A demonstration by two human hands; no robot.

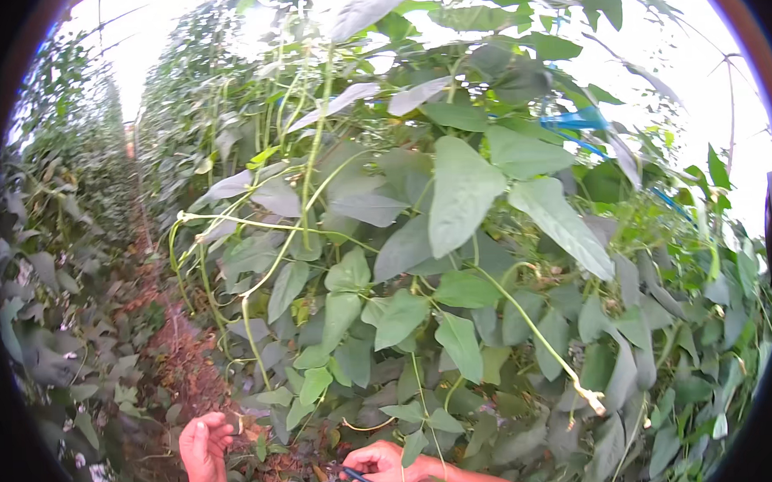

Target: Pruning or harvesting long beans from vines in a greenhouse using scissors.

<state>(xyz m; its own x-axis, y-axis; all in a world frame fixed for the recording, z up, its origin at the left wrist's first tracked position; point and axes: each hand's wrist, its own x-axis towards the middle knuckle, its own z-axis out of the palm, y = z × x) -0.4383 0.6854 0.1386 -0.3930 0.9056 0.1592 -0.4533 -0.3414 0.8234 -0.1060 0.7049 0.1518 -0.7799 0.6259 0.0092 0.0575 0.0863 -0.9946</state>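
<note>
My left hand (203, 448) is raised at the bottom left, above the soil path, with its fingers loosely curled and the thumb apart. No held thing shows in it; a thin, blurred bit near its fingertips is too small to tell. Lower in the middle, my right hand (378, 464) grips a black tool handle (362, 479); the rest of the tool cannot be made out. A leaf (414, 446) and thin stems hang in front of that wrist. Before me stands a dense wall of bean vines (401, 320) with long, slender green pods (320, 141).
A narrow path of reddish soil and dry leaves (182, 350) runs away on the left, with another vine row (61, 265) beyond. Blue tape (576, 119) crosses the foliage at upper right. A pale-tipped stem (542, 337) sticks out toward me.
</note>
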